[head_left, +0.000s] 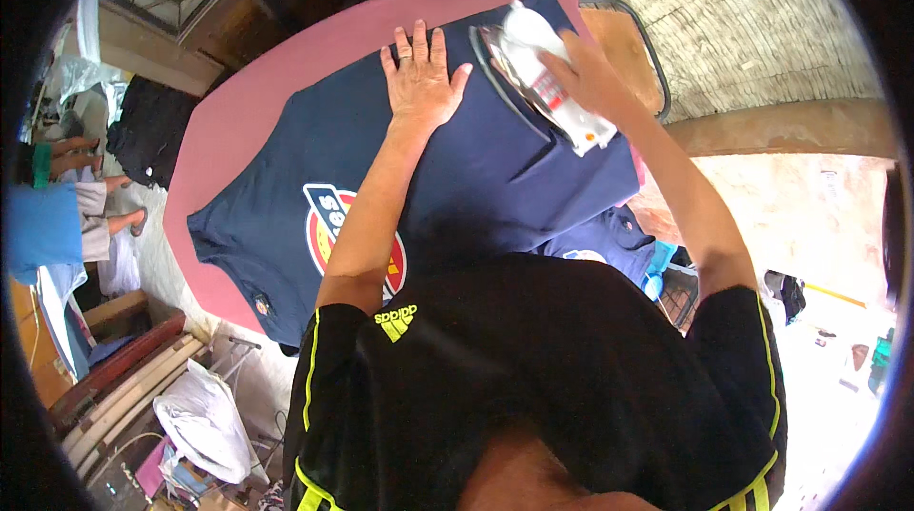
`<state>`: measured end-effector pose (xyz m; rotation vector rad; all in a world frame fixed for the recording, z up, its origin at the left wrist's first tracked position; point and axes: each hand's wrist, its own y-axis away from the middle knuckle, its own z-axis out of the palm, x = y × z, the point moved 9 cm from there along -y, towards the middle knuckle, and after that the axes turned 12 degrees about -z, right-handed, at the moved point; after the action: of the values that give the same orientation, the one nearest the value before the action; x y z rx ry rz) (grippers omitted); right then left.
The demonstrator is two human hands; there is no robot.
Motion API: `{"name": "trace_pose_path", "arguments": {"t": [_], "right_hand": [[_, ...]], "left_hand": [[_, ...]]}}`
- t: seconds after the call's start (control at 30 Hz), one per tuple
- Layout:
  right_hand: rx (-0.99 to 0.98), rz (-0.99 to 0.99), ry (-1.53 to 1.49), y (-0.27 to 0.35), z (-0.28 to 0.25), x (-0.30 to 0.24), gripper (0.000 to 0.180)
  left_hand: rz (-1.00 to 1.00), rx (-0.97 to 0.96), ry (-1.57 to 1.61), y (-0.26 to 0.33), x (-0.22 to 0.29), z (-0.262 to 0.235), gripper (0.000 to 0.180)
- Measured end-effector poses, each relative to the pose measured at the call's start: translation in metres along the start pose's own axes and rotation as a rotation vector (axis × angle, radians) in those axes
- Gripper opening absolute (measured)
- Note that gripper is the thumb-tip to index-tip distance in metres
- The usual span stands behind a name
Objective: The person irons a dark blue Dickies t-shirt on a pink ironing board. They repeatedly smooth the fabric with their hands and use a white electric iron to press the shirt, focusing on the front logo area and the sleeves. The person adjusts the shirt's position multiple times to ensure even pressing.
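Observation:
A navy T-shirt [457, 187] with a red, yellow and white print is spread over a pink ironing board [224, 130]. My left hand [422, 83] lies flat on the shirt near its far edge, fingers spread. Toward the board's right end, my right hand [583, 73] is wrapped round the handle of a white clothes iron [547, 83]. The iron stands on or just over the shirt, somewhat blurred; whether its soleplate touches the cloth I cannot tell. A dark curved line, perhaps its cord, shows beside it.
Another blue printed garment [609, 245] hangs below the board's right side. A brown-topped stool or chair [624, 54] stands beyond the right end. Dark cloth [157, 130] is heaped at left, with people near it. Wooden planks [133, 397] and a white bag [205, 421] lie lower left.

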<state>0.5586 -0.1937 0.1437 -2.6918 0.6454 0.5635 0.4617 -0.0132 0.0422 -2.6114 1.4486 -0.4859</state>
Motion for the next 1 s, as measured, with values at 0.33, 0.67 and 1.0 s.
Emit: {"name": "trace_pose_path", "arguments": {"t": [0.33,0.67,1.0], "right_hand": [[0.231,0.117,0.031,-0.05,-0.011,0.048,0.051],[0.034,-0.167,0.269,-0.063,-0.023,0.031,0.052],[0.227,-0.029,0.257,0.016,-0.054,0.089,0.04]], "left_hand": [[-0.004,0.006,-0.039,-0.002,0.001,0.0,0.072],[0.003,0.001,-0.103,-0.003,-0.006,0.002,0.071],[-0.005,-0.002,-0.093,-0.003,0.004,-0.004,0.073]]}}
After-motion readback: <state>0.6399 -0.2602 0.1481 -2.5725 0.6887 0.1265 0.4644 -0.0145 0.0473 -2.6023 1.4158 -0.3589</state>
